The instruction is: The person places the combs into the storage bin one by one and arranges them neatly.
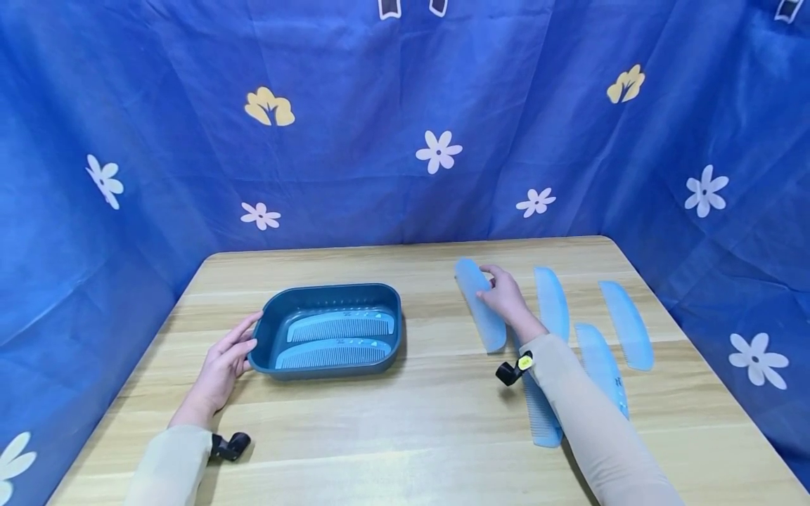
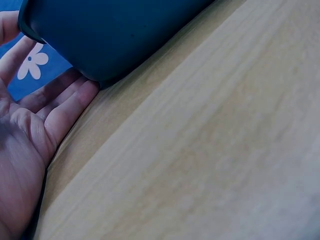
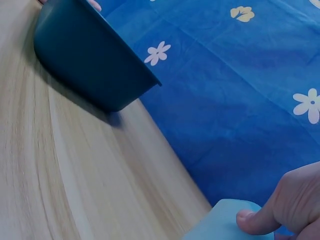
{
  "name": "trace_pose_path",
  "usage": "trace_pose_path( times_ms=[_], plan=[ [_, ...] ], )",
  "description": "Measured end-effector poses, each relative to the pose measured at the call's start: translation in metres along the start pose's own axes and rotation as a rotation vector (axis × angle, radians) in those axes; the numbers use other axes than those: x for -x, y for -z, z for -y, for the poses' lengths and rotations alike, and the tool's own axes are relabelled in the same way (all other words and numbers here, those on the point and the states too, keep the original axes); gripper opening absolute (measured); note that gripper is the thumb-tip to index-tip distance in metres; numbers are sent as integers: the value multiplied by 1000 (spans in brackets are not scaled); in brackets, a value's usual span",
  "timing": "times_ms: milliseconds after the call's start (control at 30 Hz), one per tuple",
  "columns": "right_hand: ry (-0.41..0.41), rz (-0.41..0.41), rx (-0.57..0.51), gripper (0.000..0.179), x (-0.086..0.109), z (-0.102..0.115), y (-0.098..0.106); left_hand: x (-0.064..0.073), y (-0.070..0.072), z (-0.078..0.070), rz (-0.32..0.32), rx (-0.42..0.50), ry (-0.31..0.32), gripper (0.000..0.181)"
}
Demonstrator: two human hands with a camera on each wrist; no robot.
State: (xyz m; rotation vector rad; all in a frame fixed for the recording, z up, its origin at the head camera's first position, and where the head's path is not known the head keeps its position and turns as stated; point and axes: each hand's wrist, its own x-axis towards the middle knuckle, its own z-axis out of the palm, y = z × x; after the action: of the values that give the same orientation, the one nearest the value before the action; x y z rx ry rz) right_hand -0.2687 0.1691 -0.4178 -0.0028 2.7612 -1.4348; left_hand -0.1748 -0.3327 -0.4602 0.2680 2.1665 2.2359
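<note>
"What's being worn over there?"

"A pale, plain left sleeve (image 1: 166,469) and a matching right sleeve (image 1: 591,418); left hand (image 1: 219,367) and right hand (image 1: 506,296) bare."

"Anything else?"

"A small black left wrist camera (image 1: 233,447), and a black right wrist camera (image 1: 508,373) with a yellow oval sticker (image 1: 526,362)."

two combs (image 1: 334,353) in basin (image 1: 335,372) — other combs (image 1: 626,325) rightward

The oblong, round-cornered plastic tub (image 1: 329,298) on the left is deep teal, and the two curved plastic combs (image 1: 335,353) in it look sky blue. The loose, curved plastic combs (image 1: 625,325) to the right are a paler, milky blue. I see blond wood grain streaking the tabletop (image 1: 405,436); at the far side, royal-blue cloth (image 1: 354,84) carries white flowers (image 1: 439,151) and yellow blossoms (image 1: 259,107).
</note>
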Motion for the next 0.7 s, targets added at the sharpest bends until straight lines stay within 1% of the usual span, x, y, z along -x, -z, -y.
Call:
trace_pose_path(
  times_ms=[267, 367, 500, 700],
  plan=[
    [64, -47, -24, 55, 0, 12, -1, 0, 1, 0, -4, 1, 0, 48],
    [93, -45, -43, 54, 1, 17, -2, 0, 1, 0, -3, -3, -1, 48],
    [112, -32, -65, 54, 5, 22, -5, 2, 0, 0, 3, -6, -10, 47],
    [148, -43, -75, 54, 9, 29, -10, 3, 1, 2, 10, 1, -29, 46]
  ],
)
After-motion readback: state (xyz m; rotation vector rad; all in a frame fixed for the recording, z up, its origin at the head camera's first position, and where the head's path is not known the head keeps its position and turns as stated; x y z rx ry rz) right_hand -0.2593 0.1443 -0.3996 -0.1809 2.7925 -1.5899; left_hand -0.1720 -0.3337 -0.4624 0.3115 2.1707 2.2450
